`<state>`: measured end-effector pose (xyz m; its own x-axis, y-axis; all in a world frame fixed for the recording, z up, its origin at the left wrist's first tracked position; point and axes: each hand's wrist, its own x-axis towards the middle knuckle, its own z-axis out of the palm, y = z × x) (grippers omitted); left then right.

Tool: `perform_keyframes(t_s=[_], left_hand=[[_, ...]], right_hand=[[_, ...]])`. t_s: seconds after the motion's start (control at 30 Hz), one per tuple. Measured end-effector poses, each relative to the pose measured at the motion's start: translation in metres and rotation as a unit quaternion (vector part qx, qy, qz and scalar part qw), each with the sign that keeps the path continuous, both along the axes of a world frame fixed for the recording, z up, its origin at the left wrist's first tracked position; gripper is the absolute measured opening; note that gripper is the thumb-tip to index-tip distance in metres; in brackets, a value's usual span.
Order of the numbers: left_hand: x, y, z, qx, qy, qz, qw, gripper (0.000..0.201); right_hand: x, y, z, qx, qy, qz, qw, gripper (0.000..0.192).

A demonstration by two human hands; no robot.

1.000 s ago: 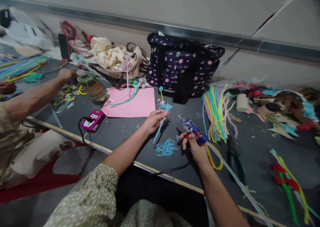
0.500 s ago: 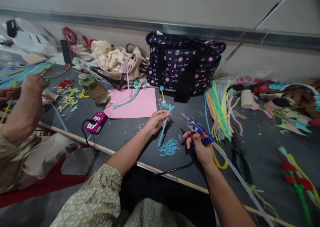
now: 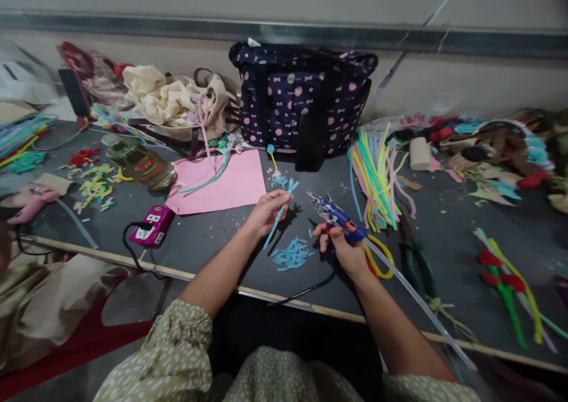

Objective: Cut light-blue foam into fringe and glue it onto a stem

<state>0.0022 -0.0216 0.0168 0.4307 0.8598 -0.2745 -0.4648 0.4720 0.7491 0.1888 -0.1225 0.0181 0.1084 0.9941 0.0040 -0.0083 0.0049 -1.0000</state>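
Note:
Between the fingertips of my left hand (image 3: 269, 211) is a blue pipe cleaner (image 3: 276, 226), its lower end hanging down and a short crossing piece at its top. My right hand (image 3: 342, 249) is wrapped round a blue glue gun (image 3: 339, 215), whose nozzle points up and left towards the left hand without touching the pipe cleaner. A long clear glue stick (image 3: 417, 298) sticks out of the gun's back. Below and between the hands lies a pile of short blue pieces (image 3: 293, 254). A small flower on a yellow stem (image 3: 273, 159) lies beyond the left hand.
Behind stand a dark patterned bag (image 3: 306, 106) and a green bottle (image 3: 139, 162) on its side by pink paper (image 3: 222, 189). Pipe cleaners (image 3: 377, 180), green-handled pliers (image 3: 419, 266) and red-and-green stems (image 3: 506, 284) lie right. A purple box (image 3: 153, 224) and pink glue gun (image 3: 35, 204) are left.
The camera view has shifted to the right. The crossing piece at the pipe cleaner's top now stands out clearly. Both hands keep their holds, and the co-worker's arm at left has mostly left the view.

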Motion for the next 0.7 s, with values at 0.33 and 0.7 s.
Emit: perform_keyframes(t_s=[0.33,0.7], left_hand=[[-0.0004,0.0,-0.0003,0.025,0.005,-0.038,0.999,0.026],[0.0007,-0.0043,0.0008,0.032,0.038,-0.054,0.997,0.038]], right_hand=[[-0.0014,0.0015,-0.0032,0.007,0.005,0.011,1.0,0.044],[-0.0016,0.0034,-0.006,0.007,0.011,0.021,1.0,0.043]])
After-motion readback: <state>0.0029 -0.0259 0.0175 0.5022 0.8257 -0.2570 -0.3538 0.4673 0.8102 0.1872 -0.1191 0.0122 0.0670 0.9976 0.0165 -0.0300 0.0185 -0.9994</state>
